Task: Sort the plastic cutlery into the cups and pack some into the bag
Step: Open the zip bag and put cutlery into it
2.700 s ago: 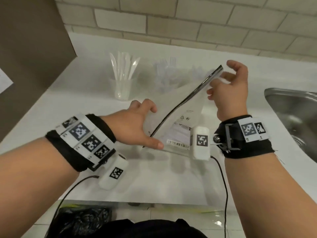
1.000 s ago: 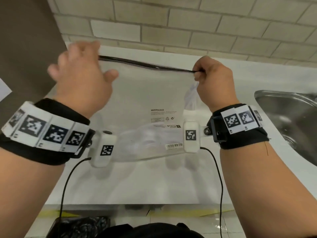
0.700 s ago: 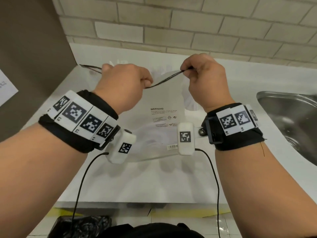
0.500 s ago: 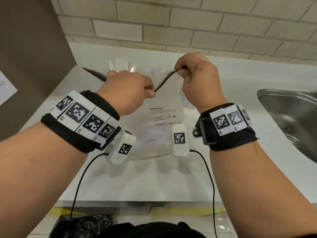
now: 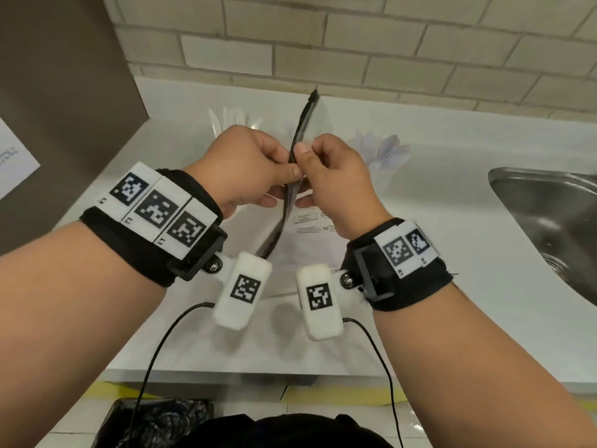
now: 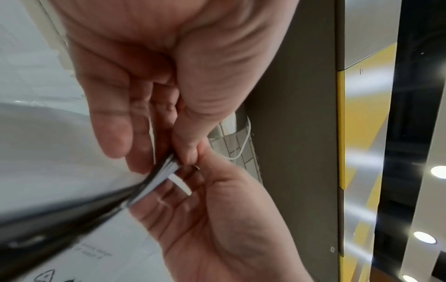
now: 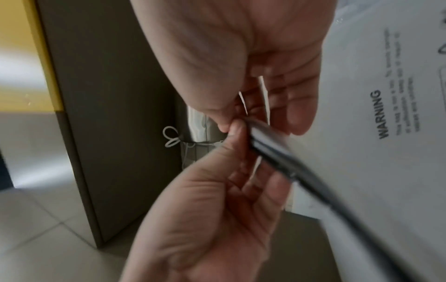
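Observation:
A clear plastic zip bag (image 5: 315, 250) with printed warning text hangs between my hands above the white counter (image 5: 452, 286). Its black zip strip (image 5: 303, 124) runs from far and high down toward me. My left hand (image 5: 289, 168) and right hand (image 5: 302, 156) meet at the middle of the strip, and each pinches it between thumb and fingers. The left wrist view shows my left hand (image 6: 173, 162) pinching the zip strip (image 6: 72, 219). In the right wrist view my right hand (image 7: 237, 124) nips the same strip beside the bag (image 7: 386, 162). White cutlery tips (image 5: 226, 119) show behind my hands.
A steel sink (image 5: 549, 221) is sunk into the counter at the right. A brown panel (image 5: 64, 92) with a paper sheet (image 5: 16, 163) stands at the left, and a tiled wall (image 5: 355, 59) behind. A black bin bag (image 5: 161, 425) sits below the counter's front edge.
My hands, first spread wide along the zip strip, have come together at its middle. The strip has turned from lying across the view to pointing away from me.

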Demonstrator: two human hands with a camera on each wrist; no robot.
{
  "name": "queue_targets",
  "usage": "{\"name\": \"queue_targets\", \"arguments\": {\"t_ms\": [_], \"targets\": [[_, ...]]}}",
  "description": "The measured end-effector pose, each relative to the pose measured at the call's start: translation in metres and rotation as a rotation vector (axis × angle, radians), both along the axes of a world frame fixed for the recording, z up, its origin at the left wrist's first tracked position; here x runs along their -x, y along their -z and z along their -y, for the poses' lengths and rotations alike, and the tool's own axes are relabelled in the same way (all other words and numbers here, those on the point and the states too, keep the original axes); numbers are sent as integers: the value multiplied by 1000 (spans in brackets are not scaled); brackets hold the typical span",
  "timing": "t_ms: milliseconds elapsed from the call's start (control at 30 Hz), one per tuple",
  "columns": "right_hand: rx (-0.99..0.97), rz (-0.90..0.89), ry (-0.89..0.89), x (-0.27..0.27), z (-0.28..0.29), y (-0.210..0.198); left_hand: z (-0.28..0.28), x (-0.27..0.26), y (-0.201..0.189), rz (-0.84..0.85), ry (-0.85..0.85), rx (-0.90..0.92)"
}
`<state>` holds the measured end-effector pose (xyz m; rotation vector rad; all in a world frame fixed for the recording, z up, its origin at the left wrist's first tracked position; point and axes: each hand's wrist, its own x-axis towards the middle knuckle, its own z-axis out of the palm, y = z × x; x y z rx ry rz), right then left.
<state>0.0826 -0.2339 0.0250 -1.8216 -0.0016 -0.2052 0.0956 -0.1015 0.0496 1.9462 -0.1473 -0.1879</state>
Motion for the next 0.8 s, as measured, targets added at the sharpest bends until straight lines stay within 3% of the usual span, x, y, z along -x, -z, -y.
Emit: {"name": "queue_targets", "arguments": {"t_ms": [267, 433, 600, 800], "targets": [[-82, 5, 13, 3, 8, -4, 0, 6, 5, -131, 42, 222], [-164, -61, 22, 5, 8, -2, 6, 9, 4, -30, -8, 181], [-290, -119, -80, 11, 11, -4, 12, 7, 8, 93, -46, 61], [-412, -162, 108, 7, 13, 5, 12, -1, 9, -7, -182, 46]]}}
